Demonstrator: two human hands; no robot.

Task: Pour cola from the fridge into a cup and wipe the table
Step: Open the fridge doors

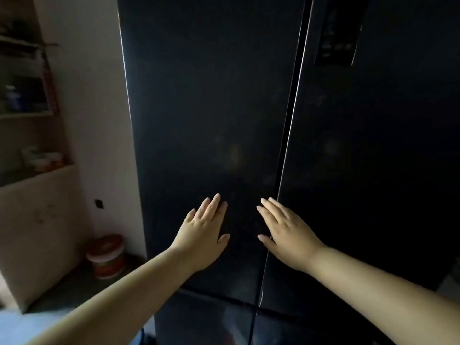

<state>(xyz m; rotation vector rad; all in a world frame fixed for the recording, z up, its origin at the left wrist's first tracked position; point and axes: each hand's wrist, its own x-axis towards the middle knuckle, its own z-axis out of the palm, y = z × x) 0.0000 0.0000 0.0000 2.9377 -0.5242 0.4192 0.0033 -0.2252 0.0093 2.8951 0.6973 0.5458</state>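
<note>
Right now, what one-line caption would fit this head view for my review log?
Left hand and right hand stretch open, fingers straight, toward the closed dark fridge; no cola in view.

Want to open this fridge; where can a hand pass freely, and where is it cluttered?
Free: the gap between left hand and right hand; the left door above them, from its left edge to the seam. Crowded: shelves at far left, bucket on the floor.

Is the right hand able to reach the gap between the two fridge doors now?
Probably yes: the open right hand lies over the gap between the closed fridge doors, and the left hand is apart from it.
</note>
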